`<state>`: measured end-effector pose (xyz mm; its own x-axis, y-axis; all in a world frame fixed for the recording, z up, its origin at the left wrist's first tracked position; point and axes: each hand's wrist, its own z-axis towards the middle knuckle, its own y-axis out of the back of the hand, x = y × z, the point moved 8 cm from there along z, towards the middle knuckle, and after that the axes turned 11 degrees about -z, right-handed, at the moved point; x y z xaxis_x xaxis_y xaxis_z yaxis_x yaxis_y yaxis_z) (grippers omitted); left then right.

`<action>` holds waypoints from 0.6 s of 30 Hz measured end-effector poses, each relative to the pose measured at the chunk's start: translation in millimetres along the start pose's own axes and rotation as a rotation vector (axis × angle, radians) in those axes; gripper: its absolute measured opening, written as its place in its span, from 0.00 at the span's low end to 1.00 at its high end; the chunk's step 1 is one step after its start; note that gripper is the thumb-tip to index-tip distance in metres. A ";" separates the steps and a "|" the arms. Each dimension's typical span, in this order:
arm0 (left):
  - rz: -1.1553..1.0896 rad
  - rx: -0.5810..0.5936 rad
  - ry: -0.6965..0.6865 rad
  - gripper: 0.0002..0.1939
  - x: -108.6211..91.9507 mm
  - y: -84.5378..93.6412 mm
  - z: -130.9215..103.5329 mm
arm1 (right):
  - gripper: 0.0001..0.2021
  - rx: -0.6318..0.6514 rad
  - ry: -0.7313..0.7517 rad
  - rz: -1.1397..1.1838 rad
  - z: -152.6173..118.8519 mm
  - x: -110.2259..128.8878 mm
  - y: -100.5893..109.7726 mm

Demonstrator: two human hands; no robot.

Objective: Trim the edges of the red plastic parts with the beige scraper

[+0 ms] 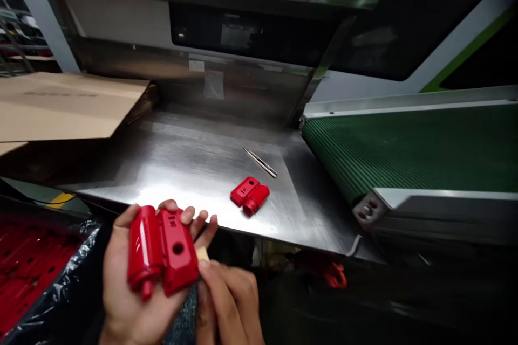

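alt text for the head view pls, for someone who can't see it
The left hand holds a red plastic part, the right hand touching its lower edge. A matching red part and tweezers lie on a steel table beside a green conveyor belt.

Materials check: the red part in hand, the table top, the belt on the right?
Red part in the left hand: looks like glossy moulded plastic, with sharp highlights and moulded holes. Table: probably brushed stainless steel, showing fine grain and a blurred glare. Belt: matte green with fine ribs, likely rubber or PVC; can't say which.
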<state>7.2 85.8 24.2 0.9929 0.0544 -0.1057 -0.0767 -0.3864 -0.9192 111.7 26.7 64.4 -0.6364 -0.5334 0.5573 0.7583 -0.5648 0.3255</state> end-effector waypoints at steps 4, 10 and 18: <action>-0.067 -0.055 0.068 0.14 -0.4 1.9 6.5 | 0.16 -0.081 -0.112 -0.006 13.7 -18.9 8.0; -0.166 0.032 0.120 0.20 -10.3 -0.2 17.4 | 0.12 0.273 -0.161 -0.034 111.1 -63.1 -91.5; -0.142 0.053 0.130 0.26 -9.3 -11.2 -4.6 | 0.15 0.143 -0.230 -0.138 -4.5 -121.7 -20.8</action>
<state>-0.7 85.4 37.2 0.9972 -0.0159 0.0732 0.0637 -0.3337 -0.9405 172.7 100.5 -13.6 -0.6985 -0.2923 0.6532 0.6896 -0.5188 0.5053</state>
